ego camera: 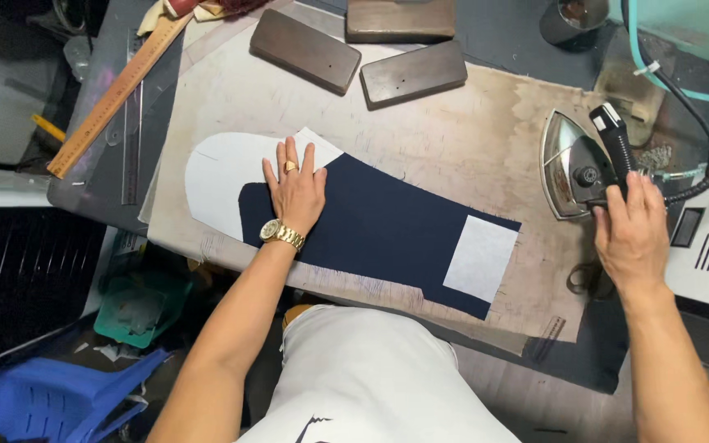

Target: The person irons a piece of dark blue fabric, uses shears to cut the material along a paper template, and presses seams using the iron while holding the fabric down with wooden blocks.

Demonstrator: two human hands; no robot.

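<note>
My left hand (295, 190) lies flat, fingers together, on the left end of a navy fabric piece (387, 230), partly over a white paper pattern (215, 176) beneath it. A white rectangular patch (480, 258) sits on the fabric's right end. My right hand (632, 234) grips the black handle of a steam iron (576, 164) resting on its side at the right edge of the stained pressing pad (453, 135). The left wrist carries a gold watch, and a ring is on one finger.
Three dark wooden blocks (305, 49) (413, 72) (400, 18) lie at the back of the pad. A wooden ruler (116, 90) slants at the far left. The iron's cord and a teal hose (666, 82) run right. A blue plastic stool (59, 394) stands lower left.
</note>
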